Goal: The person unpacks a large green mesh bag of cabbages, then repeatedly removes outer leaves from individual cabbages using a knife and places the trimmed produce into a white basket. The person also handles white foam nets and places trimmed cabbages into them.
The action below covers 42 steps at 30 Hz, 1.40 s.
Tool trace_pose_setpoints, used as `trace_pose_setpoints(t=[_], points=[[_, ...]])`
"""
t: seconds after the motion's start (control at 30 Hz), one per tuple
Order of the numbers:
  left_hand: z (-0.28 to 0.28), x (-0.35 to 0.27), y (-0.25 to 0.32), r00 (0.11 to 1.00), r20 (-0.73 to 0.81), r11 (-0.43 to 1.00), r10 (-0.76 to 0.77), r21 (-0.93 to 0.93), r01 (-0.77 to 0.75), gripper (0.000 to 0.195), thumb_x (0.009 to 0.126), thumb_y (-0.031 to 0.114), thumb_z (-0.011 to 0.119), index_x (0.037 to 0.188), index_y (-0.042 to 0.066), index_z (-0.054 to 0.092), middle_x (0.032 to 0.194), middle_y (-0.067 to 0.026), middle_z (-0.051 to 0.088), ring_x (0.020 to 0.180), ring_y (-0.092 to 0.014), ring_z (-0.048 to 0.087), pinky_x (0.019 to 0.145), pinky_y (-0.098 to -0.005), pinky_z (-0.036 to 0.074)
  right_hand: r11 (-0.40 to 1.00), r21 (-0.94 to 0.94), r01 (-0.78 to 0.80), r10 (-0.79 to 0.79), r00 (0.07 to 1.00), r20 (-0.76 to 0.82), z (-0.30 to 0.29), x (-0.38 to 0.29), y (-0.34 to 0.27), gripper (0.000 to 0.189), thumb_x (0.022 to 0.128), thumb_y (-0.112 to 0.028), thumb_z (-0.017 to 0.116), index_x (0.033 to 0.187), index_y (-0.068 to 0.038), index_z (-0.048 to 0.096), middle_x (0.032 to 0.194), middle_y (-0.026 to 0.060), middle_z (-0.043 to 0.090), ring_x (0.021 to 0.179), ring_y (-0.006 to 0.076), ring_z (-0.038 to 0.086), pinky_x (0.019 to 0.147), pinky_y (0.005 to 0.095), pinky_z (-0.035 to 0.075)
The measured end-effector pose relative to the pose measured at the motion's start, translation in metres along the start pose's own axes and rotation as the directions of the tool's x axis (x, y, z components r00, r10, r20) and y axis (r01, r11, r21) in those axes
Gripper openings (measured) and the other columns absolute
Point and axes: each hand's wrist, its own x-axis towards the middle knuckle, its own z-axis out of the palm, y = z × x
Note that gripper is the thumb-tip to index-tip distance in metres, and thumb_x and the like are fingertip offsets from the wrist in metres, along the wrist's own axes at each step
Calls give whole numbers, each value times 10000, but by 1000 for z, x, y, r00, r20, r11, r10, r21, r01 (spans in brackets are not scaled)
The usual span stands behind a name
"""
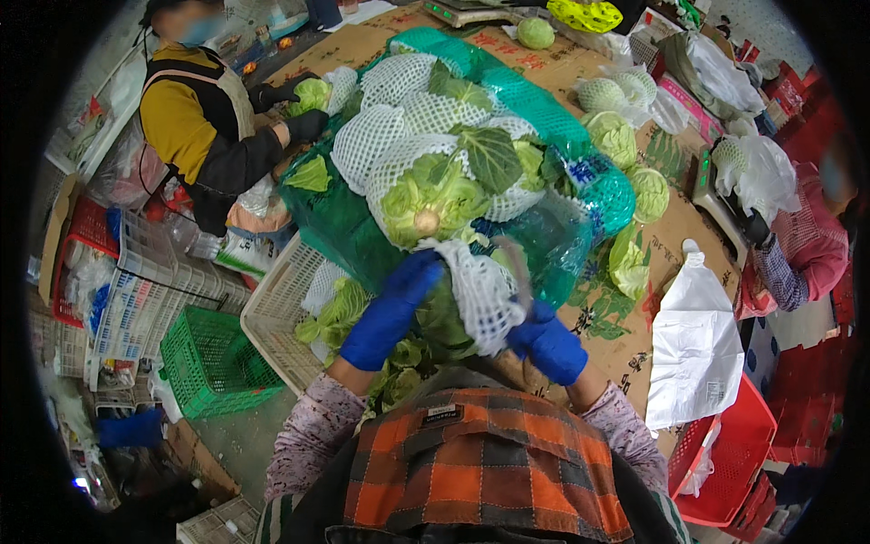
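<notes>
In front of my body is a green cabbage (440, 314) with a white foam net sleeve (479, 292) partly over it. My left hand (397, 309), in a blue glove, grips the cabbage from the left, fingers at the net's upper edge. My right hand (549, 343), also blue-gloved, is closed at the net's lower right. From it rises a thin curved tool (520, 268), blurred, which looks like a blade. Just beyond lies a netted cabbage (427, 197), cut stem towards me, among several others on a green mesh sack (544, 122).
A cream plastic crate (272, 299) with cabbage leaves stands at left, beside a green crate (211, 364). Bare cabbages (649, 194) and a white bag (697, 340) lie on the cardboard-covered table (686, 204). Co-workers (180, 129) stand left and right; a scale (717, 194) sits at right.
</notes>
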Motion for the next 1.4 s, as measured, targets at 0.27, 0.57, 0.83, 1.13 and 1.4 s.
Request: trace_pose_setpoints(t=[0.27,0.57,0.83,1.13,1.4], points=[[-28,-17,-54,992,26,886,120,448,-119,709,837,203,790,1426,53,426,1406,-131,478,1305,-216,440,1091,-361,359,983,11,185,-155,850,-503,-57,63,8,157,893,-90,616,1021,-4,581,905,80,644,830,104,575,705,303,484],[-35,-55,-61,992,127,949,20,311,-59,936,769,1,784,1542,63,259,1492,-129,421,1338,-226,445,1122,-362,365,875,-84,476,-461,770,-441,-2,4,-7,414,945,-142,641,1315,-36,486,1138,62,643,910,115,583,755,260,490],[-72,-67,-63,968,60,888,-244,-388,248,585,943,43,606,1482,50,382,1435,-113,503,1267,-218,526,1067,-374,434,720,-515,465,-619,766,-174,11,-45,28,379,951,-19,583,1327,-50,543,1142,122,637,931,190,614,786,282,489],[-135,-150,1,990,-140,939,4,-339,-51,504,1017,152,491,1489,28,363,1471,-127,458,1301,-242,498,1065,-369,433,737,-528,422,-490,872,14,26,77,73,640,938,-285,656,1495,-130,382,1258,154,633,1045,294,657,889,381,511],[-79,-99,69,985,-135,964,104,257,-66,526,965,80,574,1463,54,405,1418,-121,498,1270,-233,527,1064,-390,462,641,-672,371,-216,927,306,16,53,88,431,935,-317,608,1332,-154,566,1097,248,646,922,377,669,772,438,527]])
